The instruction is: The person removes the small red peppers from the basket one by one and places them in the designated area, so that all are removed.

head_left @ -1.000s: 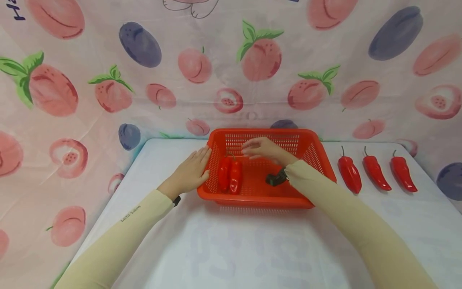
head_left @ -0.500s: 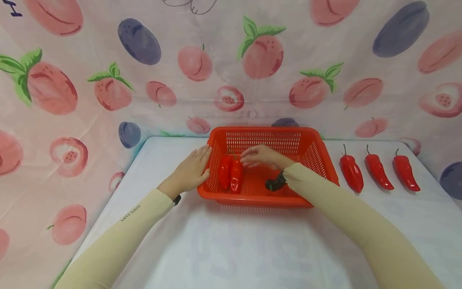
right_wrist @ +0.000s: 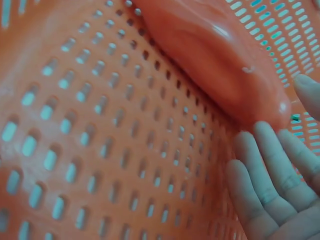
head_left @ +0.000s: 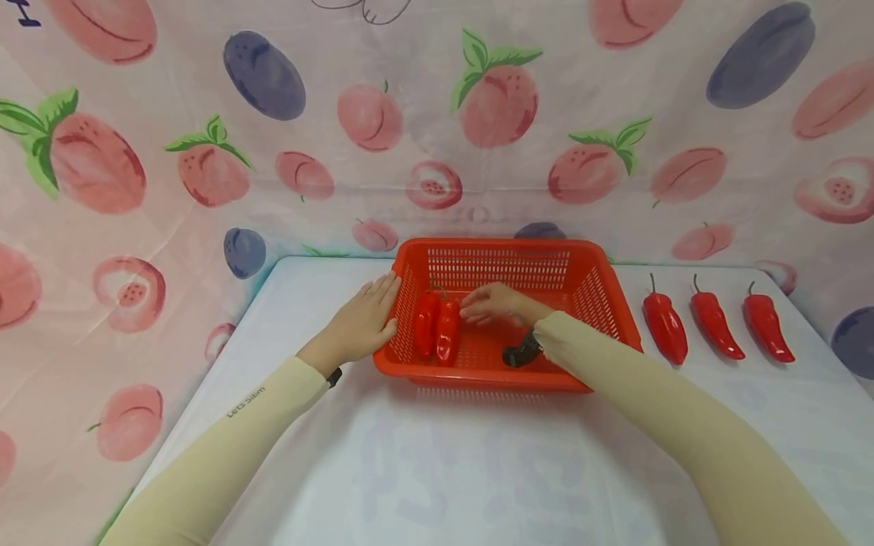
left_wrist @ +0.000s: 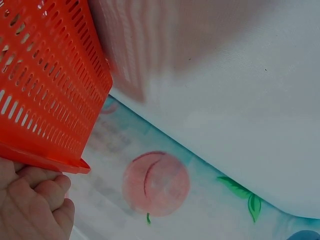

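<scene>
A red plastic basket (head_left: 492, 376) stands on the white table. My left hand (head_left: 358, 322) rests with fingers extended along its left rim; the left wrist view shows those fingers (left_wrist: 42, 187) against the rim. Inside, two red peppers (head_left: 425, 326) with green stems lie side by side along the left wall. My right hand (head_left: 501, 303) is inside the basket, fingertips right beside the inner pepper (head_left: 448, 334). In the right wrist view its relaxed fingers (right_wrist: 275, 155) reach the end of a red pepper (right_wrist: 215, 55), the thumb apart from it.
Three more red peppers lie in a row on the table right of the basket: a wide one (head_left: 664, 330), a middle one (head_left: 714, 326) and an outer one (head_left: 768, 327). A fruit-print cloth (head_left: 382, 45) hangs behind the table and along its left side.
My right hand has come lower in the basket, closer to the inner pepper. The left hand keeps its place on the rim. Several peppers lie as before.
</scene>
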The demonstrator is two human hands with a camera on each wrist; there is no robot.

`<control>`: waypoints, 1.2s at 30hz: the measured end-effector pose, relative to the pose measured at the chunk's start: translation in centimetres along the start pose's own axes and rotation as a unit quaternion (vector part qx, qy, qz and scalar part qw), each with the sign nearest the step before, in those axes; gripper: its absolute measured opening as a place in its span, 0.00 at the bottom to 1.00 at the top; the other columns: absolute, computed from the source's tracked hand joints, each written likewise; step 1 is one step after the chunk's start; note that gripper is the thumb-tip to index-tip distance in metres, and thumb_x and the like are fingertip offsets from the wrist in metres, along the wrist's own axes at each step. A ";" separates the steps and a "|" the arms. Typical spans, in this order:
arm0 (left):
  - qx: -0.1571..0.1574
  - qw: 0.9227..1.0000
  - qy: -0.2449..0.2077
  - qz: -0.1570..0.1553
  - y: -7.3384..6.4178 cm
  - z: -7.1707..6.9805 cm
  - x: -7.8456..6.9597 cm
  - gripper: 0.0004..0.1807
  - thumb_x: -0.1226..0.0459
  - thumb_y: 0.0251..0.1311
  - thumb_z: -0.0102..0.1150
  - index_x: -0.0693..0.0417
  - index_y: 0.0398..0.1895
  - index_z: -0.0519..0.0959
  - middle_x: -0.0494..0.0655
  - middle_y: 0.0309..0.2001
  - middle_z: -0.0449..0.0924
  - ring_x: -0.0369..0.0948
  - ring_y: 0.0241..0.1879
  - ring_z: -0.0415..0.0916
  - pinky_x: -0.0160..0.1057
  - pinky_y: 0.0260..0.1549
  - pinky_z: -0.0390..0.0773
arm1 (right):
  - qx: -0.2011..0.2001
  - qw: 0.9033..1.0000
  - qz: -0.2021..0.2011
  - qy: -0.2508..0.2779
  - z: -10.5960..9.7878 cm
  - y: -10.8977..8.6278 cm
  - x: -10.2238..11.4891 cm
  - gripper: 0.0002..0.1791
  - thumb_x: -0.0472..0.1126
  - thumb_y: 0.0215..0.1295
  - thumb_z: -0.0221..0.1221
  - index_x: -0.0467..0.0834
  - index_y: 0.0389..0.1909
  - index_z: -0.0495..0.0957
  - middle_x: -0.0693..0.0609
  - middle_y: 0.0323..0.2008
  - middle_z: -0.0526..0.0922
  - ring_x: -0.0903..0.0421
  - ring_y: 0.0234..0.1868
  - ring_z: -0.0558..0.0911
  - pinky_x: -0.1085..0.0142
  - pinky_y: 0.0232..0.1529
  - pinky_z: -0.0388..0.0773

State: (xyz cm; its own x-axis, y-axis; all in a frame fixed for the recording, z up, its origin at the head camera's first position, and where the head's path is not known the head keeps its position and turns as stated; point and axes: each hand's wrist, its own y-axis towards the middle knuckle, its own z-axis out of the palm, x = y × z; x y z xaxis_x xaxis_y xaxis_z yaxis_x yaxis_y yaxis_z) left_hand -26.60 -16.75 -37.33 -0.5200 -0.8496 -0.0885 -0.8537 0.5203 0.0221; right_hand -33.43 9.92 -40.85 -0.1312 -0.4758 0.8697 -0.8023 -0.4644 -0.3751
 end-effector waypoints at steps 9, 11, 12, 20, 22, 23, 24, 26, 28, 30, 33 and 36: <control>-0.003 1.000 0.001 0.002 0.0 0.1 0.1 0.37 0.57 0.65 0.39 0.68 0.72 0.46 0.62 0.73 0.46 0.54 0.74 0.44 0.51 0.73 0.46 | -0.008 1.000 0.011 -0.012 0.6 0.3 -0.2 0.24 0.40 0.61 0.60 0.31 0.55 0.72 0.37 0.50 0.81 0.46 0.48 0.83 0.59 0.50 0.80; 0.000 1.000 -0.001 0.000 0.0 0.1 0.1 0.37 0.57 0.65 0.39 0.68 0.72 0.45 0.61 0.74 0.45 0.53 0.74 0.43 0.50 0.73 0.45 | -0.008 1.000 0.011 -0.019 0.7 0.3 -0.1 0.24 0.40 0.60 0.61 0.31 0.55 0.73 0.37 0.50 0.81 0.47 0.48 0.84 0.59 0.49 0.81; 0.002 1.000 -0.001 -0.001 0.0 0.1 0.1 0.37 0.57 0.65 0.38 0.68 0.72 0.45 0.61 0.74 0.45 0.53 0.74 0.43 0.50 0.73 0.45 | -0.007 1.000 0.011 -0.023 0.7 0.3 -0.1 0.24 0.40 0.60 0.61 0.31 0.55 0.73 0.37 0.50 0.81 0.47 0.48 0.84 0.59 0.49 0.81; 0.002 1.000 -0.002 0.000 0.1 0.0 0.1 0.37 0.57 0.65 0.39 0.67 0.72 0.45 0.60 0.74 0.45 0.53 0.74 0.43 0.50 0.73 0.45 | -0.011 0.999 0.024 -0.045 0.8 0.8 0.1 0.25 0.41 0.58 0.63 0.32 0.54 0.74 0.37 0.50 0.81 0.49 0.45 0.85 0.61 0.47 0.81; 0.003 1.000 -0.003 -0.001 0.1 0.0 0.0 0.37 0.57 0.65 0.39 0.67 0.72 0.45 0.60 0.74 0.45 0.52 0.74 0.42 0.50 0.73 0.45 | -0.015 0.998 0.027 -0.048 0.9 0.8 0.2 0.25 0.41 0.58 0.63 0.32 0.53 0.74 0.38 0.48 0.82 0.50 0.43 0.85 0.62 0.47 0.82; 0.004 1.000 -0.004 -0.002 0.1 0.0 0.0 0.37 0.57 0.65 0.39 0.67 0.72 0.45 0.60 0.74 0.45 0.52 0.74 0.42 0.50 0.73 0.45 | -0.017 0.998 0.027 -0.051 1.0 0.9 0.3 0.24 0.41 0.58 0.63 0.32 0.53 0.74 0.38 0.47 0.83 0.51 0.43 0.85 0.62 0.46 0.82; 0.004 1.000 -0.005 -0.003 0.1 -0.1 0.0 0.37 0.57 0.65 0.39 0.67 0.72 0.45 0.60 0.74 0.45 0.52 0.74 0.42 0.50 0.73 0.45 | -0.019 0.998 0.027 -0.052 1.0 0.9 0.3 0.24 0.41 0.58 0.64 0.32 0.53 0.74 0.39 0.47 0.83 0.52 0.42 0.85 0.62 0.46 0.82; 0.003 1.000 -0.007 -0.004 0.1 -0.2 -0.1 0.37 0.57 0.65 0.40 0.67 0.72 0.45 0.60 0.74 0.45 0.53 0.74 0.43 0.50 0.73 0.45 | -0.023 0.998 0.029 -0.054 1.1 1.0 0.3 0.24 0.41 0.57 0.64 0.32 0.52 0.74 0.39 0.45 0.84 0.53 0.40 0.85 0.62 0.46 0.82; 0.003 1.000 -0.007 -0.004 0.1 -0.2 0.0 0.37 0.57 0.65 0.40 0.67 0.72 0.46 0.60 0.74 0.45 0.53 0.74 0.44 0.50 0.73 0.45 | -0.025 0.998 0.028 -0.057 1.3 1.1 0.4 0.25 0.40 0.57 0.64 0.31 0.53 0.74 0.39 0.44 0.84 0.53 0.39 0.85 0.62 0.46 0.82; 0.005 1.000 -0.006 -0.005 0.1 -0.1 0.0 0.37 0.57 0.65 0.39 0.67 0.72 0.45 0.60 0.74 0.45 0.53 0.74 0.43 0.50 0.73 0.45 | -0.028 0.997 0.029 -0.060 1.4 1.1 0.4 0.25 0.39 0.57 0.64 0.31 0.53 0.73 0.38 0.44 0.84 0.53 0.39 0.85 0.62 0.46 0.82; 0.008 1.000 -0.005 -0.006 0.2 0.1 0.1 0.37 0.57 0.65 0.39 0.66 0.72 0.45 0.60 0.74 0.45 0.52 0.74 0.43 0.50 0.73 0.44 | -0.028 0.997 0.027 -0.062 1.4 1.2 0.4 0.25 0.38 0.57 0.64 0.30 0.53 0.73 0.37 0.45 0.83 0.52 0.40 0.85 0.61 0.46 0.82; 0.007 1.000 -0.006 -0.005 0.2 0.2 0.2 0.37 0.57 0.65 0.38 0.66 0.72 0.45 0.60 0.74 0.45 0.52 0.74 0.43 0.50 0.73 0.44 | -0.025 0.997 0.027 -0.066 1.3 1.2 0.3 0.25 0.38 0.57 0.63 0.30 0.54 0.72 0.37 0.46 0.82 0.51 0.41 0.84 0.61 0.47 0.82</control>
State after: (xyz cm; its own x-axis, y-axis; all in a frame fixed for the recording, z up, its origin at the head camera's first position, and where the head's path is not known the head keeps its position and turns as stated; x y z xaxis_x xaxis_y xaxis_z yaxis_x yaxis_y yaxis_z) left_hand -26.82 -16.79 -37.50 -0.5102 -0.8541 -0.1007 -0.8589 0.5121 0.0078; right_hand -33.72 8.23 -41.45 -0.0994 -0.5948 0.7977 -0.8251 -0.3988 -0.4002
